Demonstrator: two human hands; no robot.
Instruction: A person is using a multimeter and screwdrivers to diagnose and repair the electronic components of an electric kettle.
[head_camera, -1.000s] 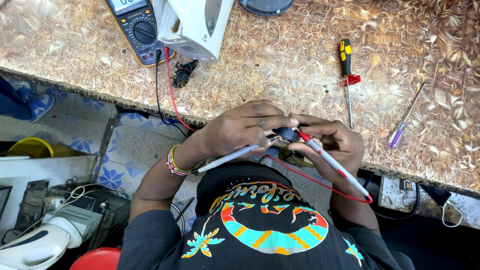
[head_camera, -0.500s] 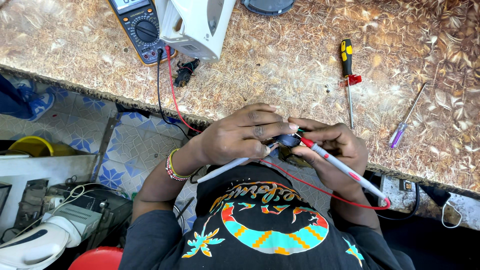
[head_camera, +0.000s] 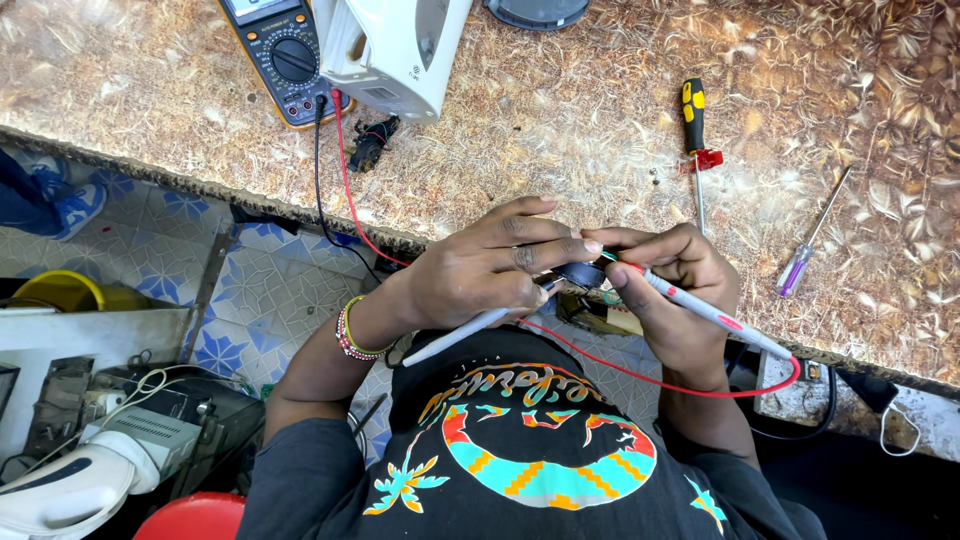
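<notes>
My left hand (head_camera: 490, 268) grips a grey test probe (head_camera: 455, 335) and pinches a small dark part (head_camera: 582, 274) between its fingertips. My right hand (head_camera: 672, 290) holds a second probe (head_camera: 715, 318) with a red lead (head_camera: 640, 372), its tip touching the same dark part. Both hands meet just over the near edge of the brown patterned worktop (head_camera: 560, 130). The red and black leads run up to a yellow-edged multimeter (head_camera: 283, 55) at the top of the worktop. A beaded bracelet (head_camera: 348, 330) sits on my left wrist.
A white appliance body (head_camera: 395, 50) stands next to the multimeter, with a small black component (head_camera: 372, 143) in front of it. A yellow-and-black screwdriver (head_camera: 694, 125) and a purple-handled one (head_camera: 805, 255) lie to the right. Below the bench edge are tiled floor, a yellow bowl (head_camera: 55, 290) and stacked devices (head_camera: 110, 440).
Both hands have shifted slightly to the right, still closed on the probes and the dark part. The right probe has tilted a little lower at its rear end.
</notes>
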